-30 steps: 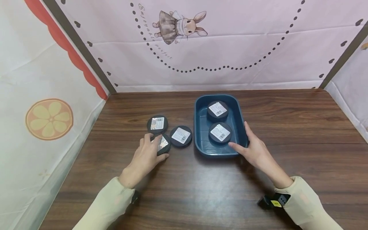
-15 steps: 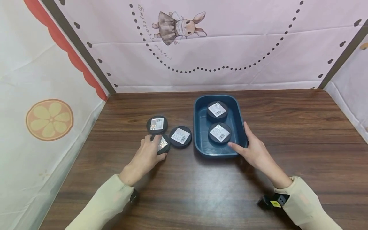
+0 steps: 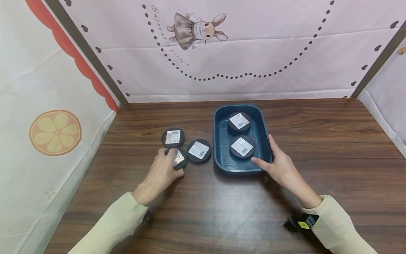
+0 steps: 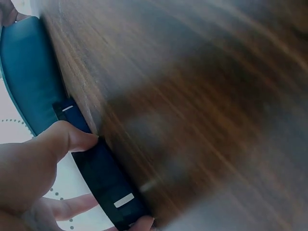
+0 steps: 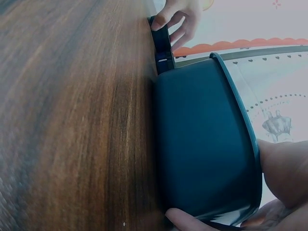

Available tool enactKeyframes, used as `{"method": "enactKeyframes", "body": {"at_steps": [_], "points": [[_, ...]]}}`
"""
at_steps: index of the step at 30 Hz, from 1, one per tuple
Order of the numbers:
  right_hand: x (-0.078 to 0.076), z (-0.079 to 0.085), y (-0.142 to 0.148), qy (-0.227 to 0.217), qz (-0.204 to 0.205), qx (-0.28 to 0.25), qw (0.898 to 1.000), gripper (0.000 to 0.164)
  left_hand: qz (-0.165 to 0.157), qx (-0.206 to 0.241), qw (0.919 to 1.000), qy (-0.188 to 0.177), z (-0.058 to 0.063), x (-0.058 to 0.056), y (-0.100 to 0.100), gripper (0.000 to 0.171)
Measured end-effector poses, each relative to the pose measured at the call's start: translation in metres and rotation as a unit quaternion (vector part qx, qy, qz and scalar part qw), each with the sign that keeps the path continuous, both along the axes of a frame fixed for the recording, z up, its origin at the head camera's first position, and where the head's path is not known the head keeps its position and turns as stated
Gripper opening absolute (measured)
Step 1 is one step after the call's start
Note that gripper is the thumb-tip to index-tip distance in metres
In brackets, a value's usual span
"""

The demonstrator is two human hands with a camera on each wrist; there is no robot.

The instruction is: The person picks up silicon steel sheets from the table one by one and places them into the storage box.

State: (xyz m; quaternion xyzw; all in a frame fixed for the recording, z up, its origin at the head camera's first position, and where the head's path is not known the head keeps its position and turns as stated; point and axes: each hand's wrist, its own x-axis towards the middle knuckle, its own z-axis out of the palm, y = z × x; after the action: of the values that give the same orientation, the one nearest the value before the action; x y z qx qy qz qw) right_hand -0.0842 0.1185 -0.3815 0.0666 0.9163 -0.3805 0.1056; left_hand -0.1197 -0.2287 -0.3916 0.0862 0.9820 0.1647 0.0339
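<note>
My left hand (image 3: 161, 171) grips a round black disc (image 3: 179, 160) on the table, thumb on its near side and fingers on the far side. In the left wrist view, the side of this black disc (image 4: 103, 178) shows a small white mark. Two similar discs with silvery labels lie close by, a far disc (image 3: 173, 137) and a right-hand disc (image 3: 198, 151). At the blue plastic bin (image 3: 222, 164), my right hand (image 3: 282, 167) holds the right front corner, thumb over the rim and fingers outside. The bin contains a back disc (image 3: 239, 122) and a front disc (image 3: 242, 146).
The wood-grain table (image 3: 234, 218) ends at a printed cloth wall (image 3: 266, 53) behind the bin. Another cloth wall (image 3: 63, 91) closes off the left side. A dark wrist device (image 3: 302, 222) is strapped at the right sleeve.
My left hand stays at the same disc, its thumb drawn in slightly nearer to it. My right hand and the bin stay put.
</note>
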Motion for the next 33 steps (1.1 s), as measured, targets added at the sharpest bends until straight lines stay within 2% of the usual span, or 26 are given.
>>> {"method": "enactKeyframes", "body": {"at_steps": [10,14,22,33], "points": [[0.001,-0.001,0.002,-0.006,-0.002,0.001,1.0,0.106,-0.002,0.006,0.9999,0.01,0.006,-0.001,0.001,0.069],[0.001,-0.002,0.001,-0.002,-0.005,-0.003,1.0,0.105,-0.001,0.016,0.9998,0.006,0.008,0.0,0.001,0.072],[0.001,0.0,0.0,0.007,0.001,-0.006,1.0,0.103,-0.024,0.026,0.999,0.026,0.016,0.002,0.001,0.07],[0.002,-0.001,0.001,0.012,0.001,-0.008,1.0,0.104,-0.032,0.018,0.9989,0.028,0.029,0.002,0.007,0.07]]}}
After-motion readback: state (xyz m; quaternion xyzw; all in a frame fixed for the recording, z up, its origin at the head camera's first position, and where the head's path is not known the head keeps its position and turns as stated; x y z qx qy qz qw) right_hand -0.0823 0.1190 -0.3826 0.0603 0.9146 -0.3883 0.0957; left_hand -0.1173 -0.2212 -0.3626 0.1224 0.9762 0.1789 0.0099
